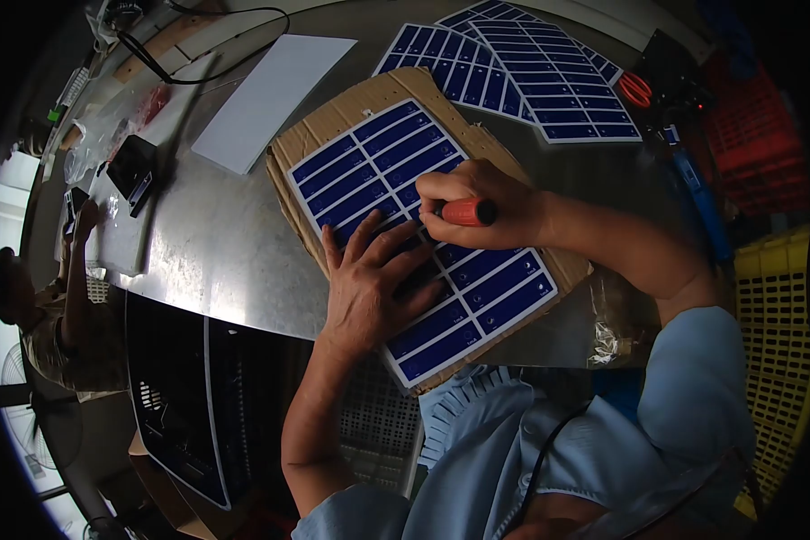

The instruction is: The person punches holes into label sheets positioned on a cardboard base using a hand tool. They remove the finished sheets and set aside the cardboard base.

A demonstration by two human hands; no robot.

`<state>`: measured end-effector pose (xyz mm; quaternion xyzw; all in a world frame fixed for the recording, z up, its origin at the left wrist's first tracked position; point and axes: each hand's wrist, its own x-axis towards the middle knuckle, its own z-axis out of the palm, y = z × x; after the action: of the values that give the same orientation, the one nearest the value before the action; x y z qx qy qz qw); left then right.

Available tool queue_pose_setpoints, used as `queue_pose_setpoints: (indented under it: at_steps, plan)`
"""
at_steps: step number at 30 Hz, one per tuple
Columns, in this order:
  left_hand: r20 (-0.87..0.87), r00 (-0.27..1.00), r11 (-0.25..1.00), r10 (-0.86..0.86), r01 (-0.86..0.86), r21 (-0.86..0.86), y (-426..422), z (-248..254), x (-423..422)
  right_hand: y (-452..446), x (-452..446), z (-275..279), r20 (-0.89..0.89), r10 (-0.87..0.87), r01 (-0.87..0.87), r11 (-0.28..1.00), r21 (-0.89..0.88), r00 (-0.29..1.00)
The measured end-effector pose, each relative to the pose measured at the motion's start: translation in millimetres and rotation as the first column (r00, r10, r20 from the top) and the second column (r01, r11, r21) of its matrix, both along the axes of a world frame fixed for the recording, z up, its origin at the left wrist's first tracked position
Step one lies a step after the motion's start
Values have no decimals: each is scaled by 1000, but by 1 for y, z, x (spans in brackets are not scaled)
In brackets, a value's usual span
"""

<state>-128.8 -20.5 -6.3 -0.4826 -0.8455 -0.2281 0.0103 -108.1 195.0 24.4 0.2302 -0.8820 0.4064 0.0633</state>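
A sheet of dark blue labels [492, 317] with white borders lies on a piece of brown cardboard [319, 121] in front of me. Flat on the sheet, with its fingers spread, rests my left hand [369, 286]. My right hand [488, 202] is closed around a red-handled tool [465, 212] with a dark end, held over the middle of the sheet. The tool's tip is hidden by my fingers, so I cannot tell its exact kind or whether it touches the sheet. Small round marks show on several labels.
More blue label sheets [549, 76] lie at the back, beside red-handled scissors [634, 90]. White sheets [270, 99] lie on the metal table [207, 238]. Red [756, 135] and yellow crates [774, 360] stand at right. Another person [63, 315] works at the left.
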Motion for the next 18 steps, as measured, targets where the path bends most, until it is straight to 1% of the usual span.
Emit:
queue_pose_setpoints:
  at_steps: [2, 3, 5, 6, 8, 13, 15, 18]
  plan:
    - [0, 1000, 1000, -2, 2, 1, -1, -1, 1, 0, 2, 2, 55, -21, 15, 994, 111, 998]
    - [4, 1000, 1000, 0, -1, 10, 0, -2, 1, 0, 4, 1, 54, -21, 15, 994, 112, 998]
    - [1, 1000, 1000, 2, -2, 24, 0, -2, 1, 4, 6, -4, 77, -39, 47, 994, -97, 996]
    - [3, 1000, 1000, -1, 1, 17, 0, -1, 1, 5, 8, -7, 70, -39, 45, 995, -94, 997]
    - [7, 1000, 1000, -2, 2, 12, 0, 0, 0, 5, 11, -13, 74, -148, 161, 964, -212, 986]
    - [0, 1000, 1000, -4, 4, 10, 0, -1, 0, 6, 1, -19, 3, -172, 168, 954, -248, 985]
    - [6, 1000, 1000, 2, -2, 8, 0, -1, 1, 5, -2, -20, -33, -151, 140, 967, -211, 988]
    - [3, 1000, 1000, -1, 1, 9, -1, -1, 1, 7, -5, -22, -41, -138, 127, 971, -203, 990]
